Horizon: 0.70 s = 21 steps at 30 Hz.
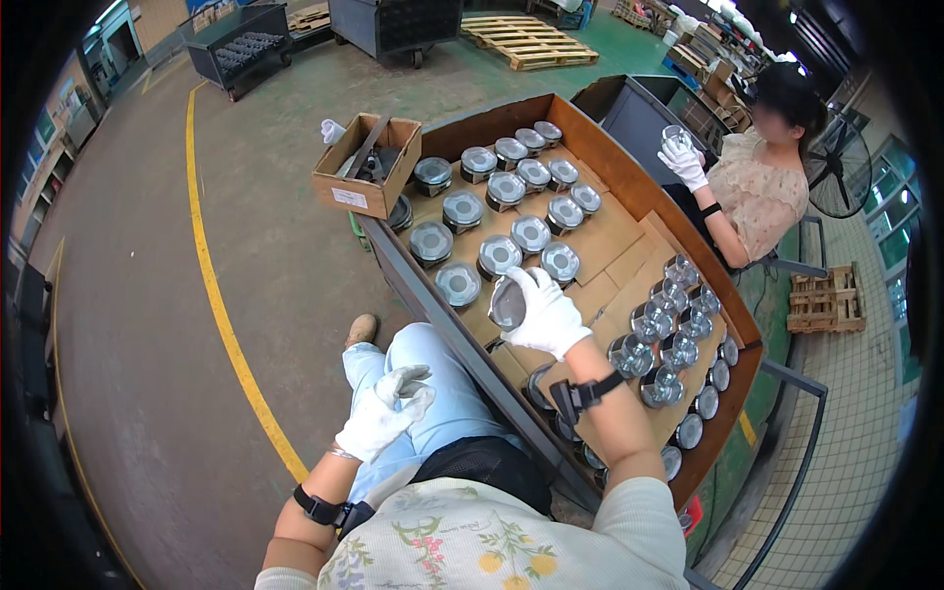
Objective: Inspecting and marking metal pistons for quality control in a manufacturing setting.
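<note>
White-gloved, the left hand (pixel 386 411) is hovering above the light-blue trousers (pixel 423 369), its fingers loosely curled, partly open, with nothing visible in its grasp. Farther out, the right hand (pixel 544 313) is gripping a dark-faced piston (pixel 507 304) — thumb and fingers closing about its rim, the flat face tilting up. This piston is sitting over the near side of a large metal bin (pixel 418 285); whether it is touching the cardboard lining (pixel 610 258) cannot be told. Beyond and left of it, grey-topped pistons (pixel 462 209) are standing in loose rows; to the right, shinier pistons (pixel 667 324) are crowding together, with more lining the far wall. An open cardboard box (pixel 368 187) is resting on the bin's left corner, holding dark parts. Across the bin, a seated co-worker (pixel 757 211) is raising a shiny piece (pixel 676 136) in a gloved hand (pixel 685 164). Farthest off, a wooden pallet (pixel 528 41) is lying on green floor — two dark wheeled carts (pixel 239 49) standing to its left.
</note>
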{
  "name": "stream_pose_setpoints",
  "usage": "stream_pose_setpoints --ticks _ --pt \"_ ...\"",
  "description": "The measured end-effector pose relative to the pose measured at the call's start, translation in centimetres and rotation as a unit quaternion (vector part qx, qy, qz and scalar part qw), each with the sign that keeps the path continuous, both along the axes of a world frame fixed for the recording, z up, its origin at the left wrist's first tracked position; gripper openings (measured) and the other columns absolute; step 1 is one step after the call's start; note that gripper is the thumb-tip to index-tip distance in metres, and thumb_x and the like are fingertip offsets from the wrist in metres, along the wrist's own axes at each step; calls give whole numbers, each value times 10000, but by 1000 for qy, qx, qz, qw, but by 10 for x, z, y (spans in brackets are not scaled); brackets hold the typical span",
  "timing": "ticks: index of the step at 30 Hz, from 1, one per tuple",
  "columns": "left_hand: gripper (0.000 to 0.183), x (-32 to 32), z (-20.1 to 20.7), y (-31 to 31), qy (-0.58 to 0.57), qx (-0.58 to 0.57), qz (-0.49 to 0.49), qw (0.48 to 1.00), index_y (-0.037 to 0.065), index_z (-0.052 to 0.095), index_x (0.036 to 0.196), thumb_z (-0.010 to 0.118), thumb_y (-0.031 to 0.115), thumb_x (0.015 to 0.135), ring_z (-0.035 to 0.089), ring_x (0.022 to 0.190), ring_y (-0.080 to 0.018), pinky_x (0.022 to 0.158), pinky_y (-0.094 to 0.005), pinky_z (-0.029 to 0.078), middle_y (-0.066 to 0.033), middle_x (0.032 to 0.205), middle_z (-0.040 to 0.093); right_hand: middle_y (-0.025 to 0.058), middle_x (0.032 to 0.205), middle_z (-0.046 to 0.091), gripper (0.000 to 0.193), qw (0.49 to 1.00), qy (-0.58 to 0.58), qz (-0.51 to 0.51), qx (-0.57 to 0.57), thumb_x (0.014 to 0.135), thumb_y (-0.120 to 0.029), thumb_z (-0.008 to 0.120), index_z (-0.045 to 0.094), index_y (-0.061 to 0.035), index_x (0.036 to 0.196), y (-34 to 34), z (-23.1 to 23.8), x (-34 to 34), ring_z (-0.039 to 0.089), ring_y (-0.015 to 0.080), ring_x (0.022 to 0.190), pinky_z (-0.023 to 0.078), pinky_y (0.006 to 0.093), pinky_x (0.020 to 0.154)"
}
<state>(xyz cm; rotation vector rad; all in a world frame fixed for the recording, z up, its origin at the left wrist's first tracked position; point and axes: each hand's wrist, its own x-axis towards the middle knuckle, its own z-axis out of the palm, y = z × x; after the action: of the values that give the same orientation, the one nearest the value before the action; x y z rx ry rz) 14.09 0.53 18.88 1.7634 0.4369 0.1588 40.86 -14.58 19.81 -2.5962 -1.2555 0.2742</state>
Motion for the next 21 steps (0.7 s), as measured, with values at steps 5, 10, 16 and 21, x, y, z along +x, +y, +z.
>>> stream_pose_setpoints --ticks 5,10,16,21 --pt "401 29 3 11 1 -53 -16 998 18 595 1185 599 333 937 603 798 -130 733 -273 502 -70 881 643 160 1220 516 775 958 19 197 207 570 -189 777 493 -174 1292 4 74 -36 564 396 1032 491 452 885" --pt "327 53 21 22 -27 -299 90 950 71 619 991 509 379 990 580 748 -123 677 -278 482 -28 840 625 79 1194 543 660 932 -7 325 162 618 -87 695 550 -205 1250 20 110 -85 579 310 913 517 408 773" --pt "308 37 52 16 -172 -530 191 808 76 626 1102 621 336 937 643 939 -169 829 -335 534 -54 1024 670 121 1235 546 691 899 2 360 250 611 -85 751 534 -135 1266 40 114 -102 616 333 960 530 375 784" --pt "448 24 48 32 -184 -578 197 770 25 590 1170 505 421 978 639 1007 -257 867 -419 537 -130 1113 656 233 1295 491 996 904 72 275 318 615 -159 855 284 13 1412 34 79 -112 575 375 1103 511 387 864"
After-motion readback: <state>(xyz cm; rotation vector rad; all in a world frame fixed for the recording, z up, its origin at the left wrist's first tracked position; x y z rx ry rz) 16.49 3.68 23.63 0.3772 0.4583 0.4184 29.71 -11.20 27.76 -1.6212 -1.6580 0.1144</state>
